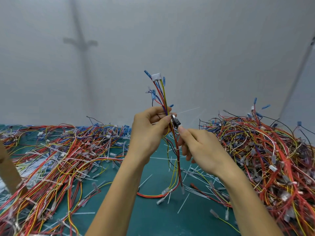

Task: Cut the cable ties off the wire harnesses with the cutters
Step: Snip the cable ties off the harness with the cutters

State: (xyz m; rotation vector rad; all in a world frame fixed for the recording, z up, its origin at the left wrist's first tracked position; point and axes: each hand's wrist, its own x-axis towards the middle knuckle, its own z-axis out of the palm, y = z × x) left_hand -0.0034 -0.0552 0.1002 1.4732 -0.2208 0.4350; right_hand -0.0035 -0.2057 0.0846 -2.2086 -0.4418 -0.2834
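Note:
My left hand [150, 132] grips a wire harness [162, 96] upright in front of me, its red, yellow and blue wires topped by a white connector [156, 76]. The harness's lower end trails down to the green mat. My right hand [201, 149] holds small black cutters [175, 121], whose jaws sit against the bundle just beside my left thumb. A thin clear cable tie tail [189, 110] sticks out to the right from that spot.
A heap of harnesses [56, 155] covers the left of the green mat [150, 218], and a taller heap [265, 150] fills the right. Loose cut ties [196, 193] lie scattered between them. A cardboard piece [8, 169] stands at the far left.

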